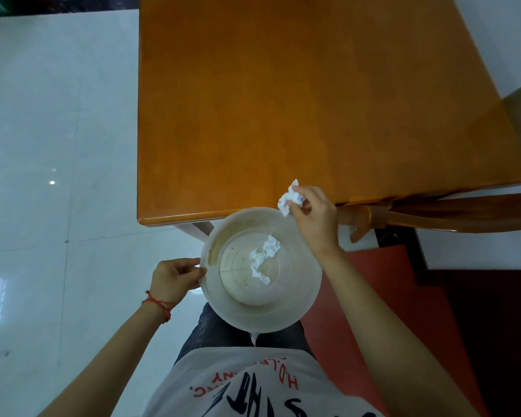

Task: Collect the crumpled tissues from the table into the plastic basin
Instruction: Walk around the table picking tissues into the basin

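Note:
A white plastic basin [301, 299] is held below the near edge of the orange wooden table [313, 100]. My left hand [175, 279] grips the basin's left rim. Crumpled white tissues [263, 257] lie on the basin's bottom. My right hand [313, 218] is over the basin's far right rim, at the table's edge, and pinches another crumpled tissue [288, 201] between its fingertips.
A wooden chair [433, 215] is tucked under the table's near right corner. White glossy floor tiles [57, 145] spread to the left. A red and dark mat [418, 296] lies on the right. My legs are directly under the basin.

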`<state>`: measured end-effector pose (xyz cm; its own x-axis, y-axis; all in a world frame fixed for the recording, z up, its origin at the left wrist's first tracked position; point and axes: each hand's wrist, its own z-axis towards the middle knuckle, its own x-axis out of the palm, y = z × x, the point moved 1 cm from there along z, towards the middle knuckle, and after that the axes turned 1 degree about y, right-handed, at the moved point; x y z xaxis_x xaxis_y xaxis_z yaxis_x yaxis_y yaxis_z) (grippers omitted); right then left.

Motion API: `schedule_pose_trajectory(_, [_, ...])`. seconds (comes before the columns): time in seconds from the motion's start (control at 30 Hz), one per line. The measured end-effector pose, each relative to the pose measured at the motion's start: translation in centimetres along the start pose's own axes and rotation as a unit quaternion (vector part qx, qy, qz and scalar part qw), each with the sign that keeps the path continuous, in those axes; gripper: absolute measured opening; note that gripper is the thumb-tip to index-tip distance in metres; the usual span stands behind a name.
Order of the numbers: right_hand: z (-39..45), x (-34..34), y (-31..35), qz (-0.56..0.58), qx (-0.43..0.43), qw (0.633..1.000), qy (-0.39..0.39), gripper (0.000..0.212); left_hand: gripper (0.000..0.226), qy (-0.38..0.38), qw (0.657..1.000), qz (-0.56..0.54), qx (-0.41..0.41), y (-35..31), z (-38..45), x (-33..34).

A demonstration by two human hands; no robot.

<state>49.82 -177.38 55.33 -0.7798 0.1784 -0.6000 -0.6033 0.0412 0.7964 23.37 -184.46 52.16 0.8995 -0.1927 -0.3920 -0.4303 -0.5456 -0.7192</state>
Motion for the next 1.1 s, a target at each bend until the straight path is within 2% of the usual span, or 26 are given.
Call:
schedule_pose_trajectory(0.2, [-6.2, -0.4, -0.1, -0.047, 0.014, 0.994, 0.097, 0.040, 0.023, -0.007, 1.000, -0.005, -0.003, -0.2, -0.3, 0.5])
schedule_pose_trajectory(0.3, [-7.6, -0.9, -0.3, -0.066, 0.015, 0.992, 0.108, 0.044, 0.023, -0.009, 1.000, -0.013, -0.004, -0.4, -0.6, 0.7])
schedule_pose_trajectory(0.57, [-9.6, -3.9, -1.0, -0.083, 0.013, 0.996, -0.004, 0.038, 0.022, -0.019, 0.999, -0.036, -0.004, -0.2, -1.2, 1.4])
schedule_pose_trajectory(0.67, [-10.8, -5.0, -1.9, -0.060, 0.104, 0.992, -0.037, 0.040, 0.023, -0.023, 0.998, -0.050, -0.006, -0.1, -1.5, 1.5])
schedule_pose_trajectory(0.73, [-11.4, -5.5, -2.7, -0.046, 0.188, 0.981, -0.009, 0.046, 0.024, -0.024, 0.998, -0.055, -0.004, -0.3, -1.8, 1.7])
schedule_pose_trajectory(0.87, [-11.5, -6.0, -4.0, 0.020, 0.280, 0.958, 0.053, 0.043, 0.023, -0.028, 0.998, -0.063, 0.002, -0.4, -2.4, 1.7])
schedule_pose_trajectory(0.97, [-11.4, -6.5, -4.5, 0.057, 0.290, 0.953, 0.068, 0.038, 0.021, -0.042, 0.996, -0.083, -0.005, -0.1, -3.2, 2.1])
schedule_pose_trajectory(1.1, [-10.9, -7.5, -5.2, 0.050, 0.252, 0.960, 0.111, 0.036, 0.022, -0.070, 0.991, -0.115, -0.015, 0.1, -5.6, 3.7])
